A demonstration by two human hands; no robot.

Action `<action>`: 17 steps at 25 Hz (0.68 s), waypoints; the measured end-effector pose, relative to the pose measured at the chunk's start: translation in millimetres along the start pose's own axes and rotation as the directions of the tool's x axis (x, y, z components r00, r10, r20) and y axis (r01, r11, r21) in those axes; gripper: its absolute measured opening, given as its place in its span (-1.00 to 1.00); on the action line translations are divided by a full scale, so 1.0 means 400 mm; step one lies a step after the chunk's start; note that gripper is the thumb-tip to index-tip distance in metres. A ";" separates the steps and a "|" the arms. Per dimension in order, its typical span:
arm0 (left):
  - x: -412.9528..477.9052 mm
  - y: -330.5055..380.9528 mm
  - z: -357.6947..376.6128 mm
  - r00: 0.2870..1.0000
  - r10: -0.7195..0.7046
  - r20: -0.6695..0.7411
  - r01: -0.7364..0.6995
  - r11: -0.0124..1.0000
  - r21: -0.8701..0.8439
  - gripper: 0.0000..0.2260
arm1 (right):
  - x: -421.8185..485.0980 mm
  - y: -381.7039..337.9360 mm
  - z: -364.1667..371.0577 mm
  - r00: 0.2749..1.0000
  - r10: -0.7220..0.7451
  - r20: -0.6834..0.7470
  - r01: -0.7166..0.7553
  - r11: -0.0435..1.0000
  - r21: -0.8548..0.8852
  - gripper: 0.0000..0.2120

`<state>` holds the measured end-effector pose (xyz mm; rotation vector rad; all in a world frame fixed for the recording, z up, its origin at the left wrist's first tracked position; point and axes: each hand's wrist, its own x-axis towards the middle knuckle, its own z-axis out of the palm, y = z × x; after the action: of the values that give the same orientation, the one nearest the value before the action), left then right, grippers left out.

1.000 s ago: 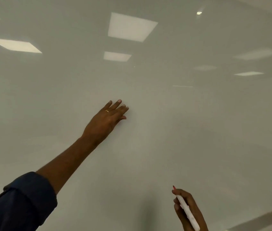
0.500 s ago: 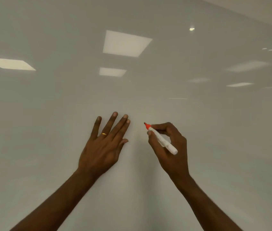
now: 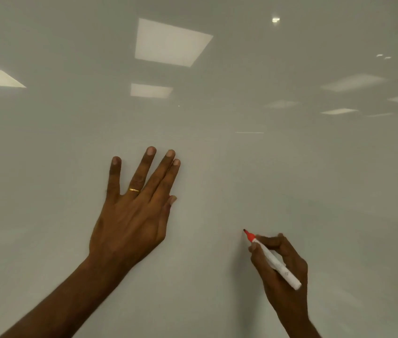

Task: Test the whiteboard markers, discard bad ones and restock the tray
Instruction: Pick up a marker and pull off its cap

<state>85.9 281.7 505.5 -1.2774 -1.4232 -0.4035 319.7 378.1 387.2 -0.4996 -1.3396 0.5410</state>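
Marker test in hand, no ink showing on the board.

Nearest, the right hand (image 3: 282, 267) grips an uncapped white marker (image 3: 275, 261) by its barrel, red tip pointing up-left at or just off the whiteboard (image 3: 242, 179); contact is unclear. Further up, the left hand (image 3: 132, 215) lies flat and empty, fingers spread against the board. No mark is visible, so this marker seems untested or dry. No tray is in view; sorting and restocking look still ahead.
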 end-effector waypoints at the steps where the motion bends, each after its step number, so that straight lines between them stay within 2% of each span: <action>1: 0.000 0.010 0.005 1.000 -0.010 -0.003 0.010 1.000 -0.004 -0.47 | 0.042 -0.013 -0.007 1.000 -0.006 -0.019 0.007 0.999 0.035 -0.93; 5: -0.011 0.037 0.019 0.998 -0.056 -0.023 0.055 0.998 -0.041 -0.48 | 0.237 -0.103 0.029 0.962 -0.266 0.066 0.265 0.964 0.020 -0.91; 8: -0.011 0.043 0.020 0.994 -0.093 -0.051 0.091 0.995 -0.036 -0.49 | 0.331 -0.120 0.013 0.960 -0.272 -0.059 0.277 0.956 0.095 -0.89; 10: -0.012 0.050 0.025 0.991 -0.121 -0.061 0.120 0.992 -0.030 -0.49 | 0.290 -0.071 -0.014 0.964 -0.262 -0.045 0.265 0.962 0.073 -0.91; 13: -0.010 0.057 0.029 0.988 -0.144 -0.049 0.144 0.990 0.003 -0.47 | 0.102 0.077 -0.058 0.935 -0.326 0.142 0.341 0.935 -0.098 -0.91; 15: -0.009 0.070 0.031 0.982 -0.179 -0.052 0.180 0.984 0.002 -0.47 | 0.015 0.178 -0.104 0.907 -0.387 0.164 0.416 0.884 -0.212 -0.91; 17: -0.007 0.098 0.038 0.973 -0.225 -0.060 0.225 0.974 0.006 -0.47 | 0.030 0.229 -0.155 0.895 -0.421 0.148 0.446 0.855 -0.263 -0.92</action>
<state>111.0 306.5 482.6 -1.0879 -1.5229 -0.5794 375.5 455.1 329.4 -0.3945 -1.5673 -0.0142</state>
